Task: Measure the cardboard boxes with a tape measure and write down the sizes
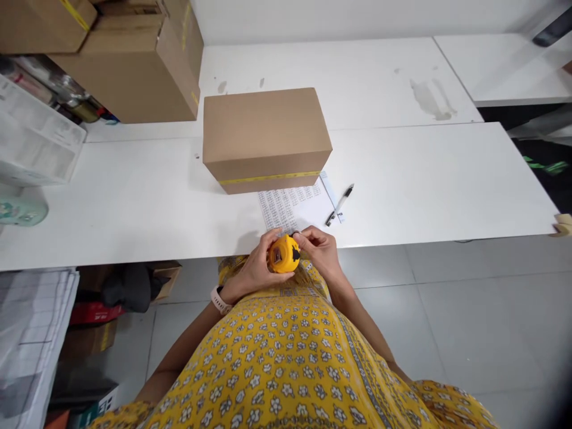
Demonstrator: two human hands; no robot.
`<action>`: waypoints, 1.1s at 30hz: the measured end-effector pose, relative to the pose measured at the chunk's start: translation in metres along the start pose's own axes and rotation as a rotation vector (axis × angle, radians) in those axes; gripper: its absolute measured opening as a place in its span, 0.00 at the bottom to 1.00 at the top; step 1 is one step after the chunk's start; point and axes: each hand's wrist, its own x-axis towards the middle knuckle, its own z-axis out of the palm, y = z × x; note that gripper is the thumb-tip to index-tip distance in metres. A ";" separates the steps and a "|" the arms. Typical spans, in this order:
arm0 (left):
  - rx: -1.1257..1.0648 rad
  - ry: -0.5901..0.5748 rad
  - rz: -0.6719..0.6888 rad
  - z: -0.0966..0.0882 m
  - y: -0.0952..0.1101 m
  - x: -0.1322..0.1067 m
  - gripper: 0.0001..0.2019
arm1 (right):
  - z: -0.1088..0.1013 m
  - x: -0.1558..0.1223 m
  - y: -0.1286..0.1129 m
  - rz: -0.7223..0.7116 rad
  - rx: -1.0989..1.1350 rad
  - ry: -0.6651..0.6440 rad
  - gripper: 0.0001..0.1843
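My left hand [260, 261] is wrapped round a yellow and black tape measure [280, 255], held just in front of the table's near edge. Thumb and fingers of my right hand [320, 249] pinch at the tape measure's upper right side, where a small dark part shows; I take this for the tape's end, though it is mostly hidden. Beyond my hands a closed cardboard box [268, 128] with a yellow tape strip stands on printed sheets of paper [308, 208]. To the right of the sheets lies a pen [340, 204], slanted across their edge.
Larger cardboard boxes [129, 71] are stacked at the back left of the white table [424, 185]. A greenish jar [22, 210] and a white container [38, 134] stand at the left edge. Folded checked sheets [36, 333] hang at lower left.
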 end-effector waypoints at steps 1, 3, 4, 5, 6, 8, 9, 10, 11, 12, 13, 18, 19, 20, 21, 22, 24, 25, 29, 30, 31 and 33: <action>0.003 0.014 0.004 -0.001 0.000 0.002 0.49 | -0.005 0.001 0.001 -0.010 -0.039 0.050 0.22; 0.045 0.082 0.037 -0.007 -0.002 0.008 0.46 | -0.022 0.011 0.001 -0.076 -0.183 0.224 0.25; 0.086 0.130 0.059 -0.011 -0.003 0.012 0.44 | -0.033 0.020 0.000 -0.113 -0.286 0.333 0.26; 0.145 0.176 0.079 -0.016 -0.005 0.017 0.42 | -0.044 0.030 0.000 -0.140 -0.415 0.436 0.25; 0.221 0.215 0.088 -0.022 -0.007 0.023 0.40 | -0.054 0.042 0.000 -0.128 -0.563 0.496 0.23; 0.402 0.262 0.069 -0.033 -0.012 0.034 0.38 | -0.069 0.065 0.002 -0.029 -0.822 0.485 0.22; 0.495 0.272 0.051 -0.038 -0.014 0.040 0.37 | -0.072 0.074 0.004 0.012 -0.930 0.445 0.24; 0.581 0.277 0.037 -0.044 -0.017 0.045 0.36 | -0.074 0.081 0.006 0.042 -1.018 0.395 0.27; 0.654 0.279 0.028 -0.049 -0.020 0.049 0.35 | -0.074 0.087 0.007 0.054 -1.086 0.346 0.29; 0.713 0.277 0.026 -0.053 -0.024 0.052 0.34 | -0.074 0.090 0.009 0.051 -1.135 0.305 0.30; 0.760 0.271 0.029 -0.057 -0.027 0.054 0.33 | -0.072 0.091 0.011 0.037 -1.168 0.271 0.29; 0.925 0.341 0.129 -0.058 -0.035 0.058 0.30 | -0.073 0.084 0.019 -0.074 -1.200 0.177 0.25; 0.944 0.358 0.183 -0.051 -0.034 0.058 0.29 | -0.075 0.083 0.021 -0.100 -1.183 0.174 0.25; 0.953 0.350 0.245 -0.042 -0.033 0.058 0.28 | -0.077 0.082 0.024 -0.128 -1.144 0.181 0.24; 0.954 0.310 0.307 -0.030 -0.032 0.058 0.28 | -0.079 0.081 0.028 -0.155 -1.072 0.196 0.23; 0.951 0.241 0.363 -0.016 -0.032 0.058 0.28 | -0.082 0.080 0.031 -0.174 -0.962 0.218 0.22; 0.954 0.070 0.433 0.010 -0.030 0.058 0.31 | -0.088 0.077 0.038 -0.180 -0.639 0.269 0.20; 0.965 -0.009 0.441 0.021 -0.030 0.059 0.33 | -0.091 0.075 0.040 -0.176 -0.453 0.288 0.19; 1.014 -0.170 0.383 0.036 -0.032 0.058 0.40 | -0.103 0.056 0.039 -0.225 0.067 0.278 0.16; 1.018 -0.186 0.370 0.034 -0.033 0.056 0.40 | -0.105 0.050 0.036 -0.247 0.114 0.264 0.16; 1.021 -0.198 0.362 0.030 -0.033 0.053 0.40 | -0.106 0.044 0.032 -0.262 0.135 0.252 0.16; 1.033 -0.228 0.352 0.021 -0.034 0.048 0.39 | -0.105 0.034 0.023 -0.287 0.134 0.233 0.18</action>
